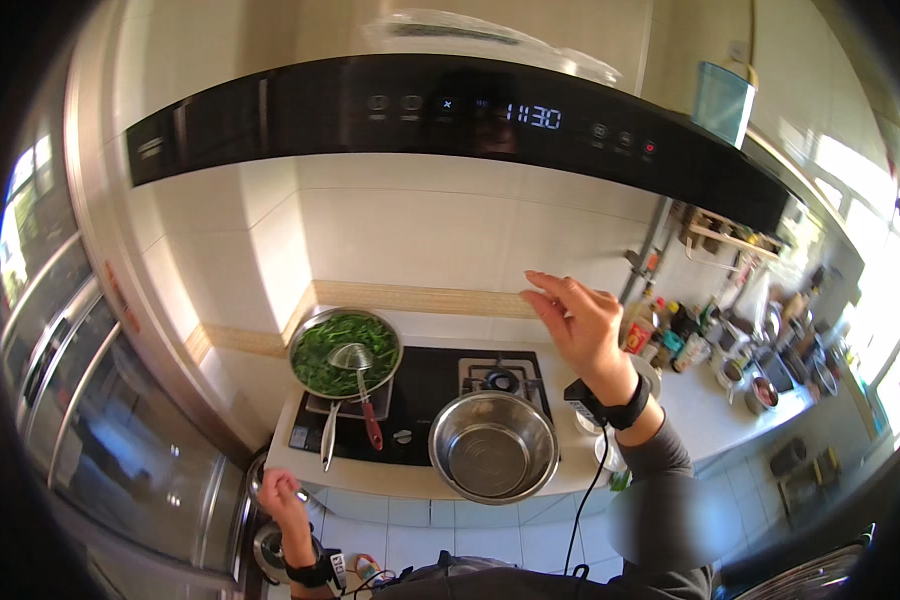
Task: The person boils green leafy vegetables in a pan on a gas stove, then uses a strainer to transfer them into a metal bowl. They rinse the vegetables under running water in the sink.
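My right hand is raised in front of the tiled wall, above the right side of the stove, fingers and thumb apart and holding nothing. My left hand hangs low at the counter's front left, below the pan handle, its fingers curled with nothing visible in them. On the left burner sits a frying pan full of chopped green leafy vegetables. A metal cooking spoon with a red handle rests in it, its handle over the near rim. A bare steel basin stands at the stove's front right.
The black range hood spans overhead. Sauce bottles and jars crowd the counter's right side, with utensils beyond. A gas burner shows behind the basin. Metal pots stand low at the left. A cable hangs from my right wrist.
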Motion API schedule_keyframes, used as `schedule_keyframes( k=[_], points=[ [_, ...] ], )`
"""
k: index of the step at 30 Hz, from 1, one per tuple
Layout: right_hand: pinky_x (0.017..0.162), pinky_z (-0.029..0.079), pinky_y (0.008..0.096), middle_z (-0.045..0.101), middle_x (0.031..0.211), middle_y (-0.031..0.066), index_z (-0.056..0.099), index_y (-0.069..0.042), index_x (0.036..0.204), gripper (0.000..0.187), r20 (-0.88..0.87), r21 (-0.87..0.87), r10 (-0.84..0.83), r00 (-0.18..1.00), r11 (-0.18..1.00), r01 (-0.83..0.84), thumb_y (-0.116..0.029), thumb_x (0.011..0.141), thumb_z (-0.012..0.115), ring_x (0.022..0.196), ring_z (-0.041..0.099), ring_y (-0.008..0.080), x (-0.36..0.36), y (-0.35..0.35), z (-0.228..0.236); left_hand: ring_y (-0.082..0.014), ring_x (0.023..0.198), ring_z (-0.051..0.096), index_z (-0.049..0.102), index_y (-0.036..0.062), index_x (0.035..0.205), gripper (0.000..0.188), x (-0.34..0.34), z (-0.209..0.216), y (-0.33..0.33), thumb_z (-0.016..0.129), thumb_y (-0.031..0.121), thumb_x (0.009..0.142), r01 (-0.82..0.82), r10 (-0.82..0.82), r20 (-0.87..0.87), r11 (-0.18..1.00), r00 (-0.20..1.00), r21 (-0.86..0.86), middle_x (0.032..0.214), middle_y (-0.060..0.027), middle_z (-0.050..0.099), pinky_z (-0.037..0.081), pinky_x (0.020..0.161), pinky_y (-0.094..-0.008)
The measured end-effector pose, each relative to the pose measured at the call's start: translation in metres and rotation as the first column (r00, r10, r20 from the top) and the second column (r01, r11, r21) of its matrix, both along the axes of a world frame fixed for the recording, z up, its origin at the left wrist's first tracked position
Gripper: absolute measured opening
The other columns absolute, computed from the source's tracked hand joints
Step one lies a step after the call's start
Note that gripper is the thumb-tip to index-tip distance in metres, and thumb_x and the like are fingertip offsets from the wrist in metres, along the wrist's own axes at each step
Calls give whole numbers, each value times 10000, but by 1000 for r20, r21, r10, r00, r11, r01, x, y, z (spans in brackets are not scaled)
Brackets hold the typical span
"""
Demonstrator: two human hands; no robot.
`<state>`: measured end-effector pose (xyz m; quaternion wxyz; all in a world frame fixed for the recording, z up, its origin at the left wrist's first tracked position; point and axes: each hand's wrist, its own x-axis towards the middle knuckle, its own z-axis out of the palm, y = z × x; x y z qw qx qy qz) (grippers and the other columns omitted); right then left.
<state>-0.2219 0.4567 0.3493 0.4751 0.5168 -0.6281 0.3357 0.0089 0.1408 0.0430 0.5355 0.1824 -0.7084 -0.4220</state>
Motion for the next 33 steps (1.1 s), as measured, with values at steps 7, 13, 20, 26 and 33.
schedule_keyframes(
  k=[7,13,20,26,33],
  points=[
    [708,471,329,610,1103,137,598,-26,992,279,-371,-100,-86,924,994,53,30,722,642,781,565,263,-3,-30,39,-135,622,526,563,27,943,125,12,23,49,489,-27,859,0,2,41,999,999,-39,708,-55,572,420,597,-257],
    [904,359,366,634,958,66,443,6,1280,539,-247,-97,-50,968,995,27,26,764,600,879,526,268,-6,-45,48,-144,600,536,579,23,935,123,49,-8,60,525,-26,836,-67,69,122,997,990,-24,703,-58,592,411,573,-256],
    [779,437,353,632,897,46,568,-45,1126,400,-236,44,193,953,981,-188,39,739,622,812,542,235,6,-60,35,-133,590,550,591,18,908,106,73,-19,73,528,-16,830,-122,120,178,993,977,-2,693,-64,608,425,559,-248],
    [611,542,318,659,822,94,635,-9,868,106,601,414,646,470,251,-875,23,768,650,728,654,236,89,-24,-17,-143,574,567,595,11,865,90,83,-26,71,522,-14,820,-120,117,199,993,973,4,674,-72,610,423,536,-248],
    [686,503,354,586,897,110,579,-47,940,322,177,477,535,826,688,-547,79,643,597,796,597,276,66,14,10,-155,604,590,592,4,877,113,67,-29,66,503,-31,818,-21,6,237,998,971,60,698,-89,618,438,565,-254]
  ],
)
